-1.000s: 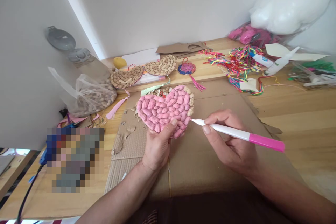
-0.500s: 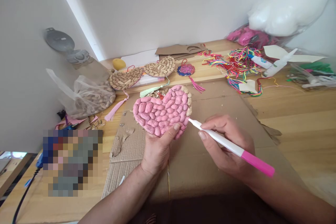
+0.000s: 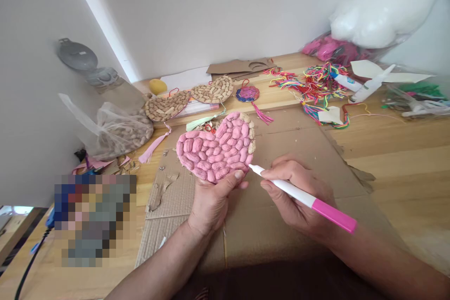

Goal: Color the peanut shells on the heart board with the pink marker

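Observation:
My left hand [image 3: 216, 197] grips the lower edge of a heart-shaped peanut-shell ornament [image 3: 214, 147], thumb on its face and fingers behind. Most of its shells are pink; a strip along the upper right edge stays natural tan. In my right hand [image 3: 298, 192] is a white marker pen [image 3: 291, 188] with a pink rear end, held like a pencil. The pen's tip meets or nearly meets the heart's lower right edge; actual contact I cannot tell. Below both hands lies a cardboard sheet [image 3: 281, 225] on the wooden table.
Behind stand tan peanut ornaments [image 3: 213, 90] with tassels and a small round pink-and-blue one [image 3: 248, 93]. A bag of peanuts [image 3: 123, 131] sits at left. Colourful cords [image 3: 323, 79], a glue bottle [image 3: 372, 84] and plastic bags lie at right. A blurred patch [image 3: 94, 220] covers something lower left.
The pen tip has moved slightly down and left along the heart's right edge, together with my right hand. The heart has shifted and tilted a little in my left hand.

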Tool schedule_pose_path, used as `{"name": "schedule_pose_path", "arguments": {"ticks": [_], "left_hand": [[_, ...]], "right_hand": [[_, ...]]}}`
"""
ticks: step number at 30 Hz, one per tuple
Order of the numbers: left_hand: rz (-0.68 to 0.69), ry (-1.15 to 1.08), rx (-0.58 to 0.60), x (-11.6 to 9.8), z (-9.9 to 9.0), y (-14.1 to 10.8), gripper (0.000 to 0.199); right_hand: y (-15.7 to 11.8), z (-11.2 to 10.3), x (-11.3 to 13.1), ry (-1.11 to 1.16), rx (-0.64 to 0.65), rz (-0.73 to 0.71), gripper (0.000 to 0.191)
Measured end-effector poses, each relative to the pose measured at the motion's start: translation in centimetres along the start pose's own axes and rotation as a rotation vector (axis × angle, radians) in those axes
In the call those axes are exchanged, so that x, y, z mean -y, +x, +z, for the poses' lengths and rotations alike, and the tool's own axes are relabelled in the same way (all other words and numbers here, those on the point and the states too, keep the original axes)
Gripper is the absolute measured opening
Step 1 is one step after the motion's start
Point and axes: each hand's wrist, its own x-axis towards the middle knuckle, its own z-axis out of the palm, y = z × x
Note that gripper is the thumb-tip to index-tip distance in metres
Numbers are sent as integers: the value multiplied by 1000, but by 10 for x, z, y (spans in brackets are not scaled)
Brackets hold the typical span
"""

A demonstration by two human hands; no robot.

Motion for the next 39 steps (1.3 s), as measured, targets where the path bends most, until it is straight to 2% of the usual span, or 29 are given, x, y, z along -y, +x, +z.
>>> {"name": "schedule_pose_path", "arguments": {"ticks": [6,12,18,21,26,30,34,39], "left_hand": [[40,54,19,2,2,0,58],[45,102,8,2,3,-1,60],[86,131,42,4,2,-2,51],[73,135,43,4,3,-2,51],[88,141,46,4,2,-2,52],[80,137,48,5,2,-1,45],[87,131,47,6,1,-1,49],[72,132,53,5,2,-2,46]], "right_hand": [[-1,0,-2,-10,-3,-27,9],[1,-2,-1,-61,-65,3,6],[0,-2,-2,-85,-30,-26,6],[0,-2,-2,-108,-55,-22,6],[0,-1,-2,-64,-10,-46,8],[-1,-1,-3,-109,-51,-40,8],[-1,0,-3,-91,-23,-40,9],[0,0,-3,-126,-56,-40,9]]}}
